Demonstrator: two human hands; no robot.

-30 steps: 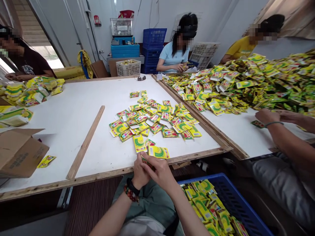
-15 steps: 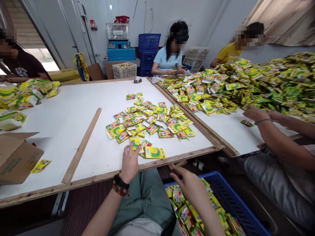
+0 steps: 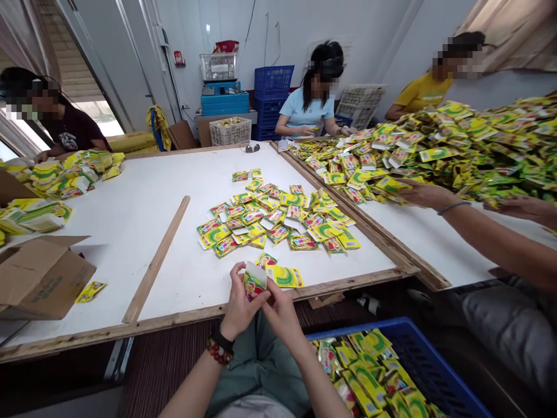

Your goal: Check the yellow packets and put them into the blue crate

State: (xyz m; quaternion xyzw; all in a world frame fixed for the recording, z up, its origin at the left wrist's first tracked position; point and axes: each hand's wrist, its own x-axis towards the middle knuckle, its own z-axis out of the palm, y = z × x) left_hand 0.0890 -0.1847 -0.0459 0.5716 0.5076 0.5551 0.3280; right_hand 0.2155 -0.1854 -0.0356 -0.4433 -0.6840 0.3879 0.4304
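Observation:
A small yellow-green carton (image 3: 254, 282) with a white flap raised at its top is held up over the table's near edge. My left hand (image 3: 240, 303) grips it from the left, and my right hand (image 3: 278, 305) has its fingers on the right side. Just beyond lie two more cartons: a yellow carton (image 3: 285, 276) lying flat and a green-and-red carton (image 3: 265, 260) partly behind my hands. Farther in, a loose spread of small cartons (image 3: 278, 217) covers the middle of the white table (image 3: 183, 273), several with white flaps sticking out.
By my right leg stands a blue crate (image 3: 439, 354) full of cartons. Wooden strips (image 3: 159, 255) divide the table. A cardboard box (image 3: 43, 278) sits at left. Beyond the right divider rises a large heap of packets (image 3: 478, 151), where a co-worker's hand (image 3: 424, 194) reaches. Other people sit around.
My left hand has lifted a carton from the table and drawn it nearer. My right hand has come up from above the crate to meet it. The co-worker's hand at right has moved to the heap.

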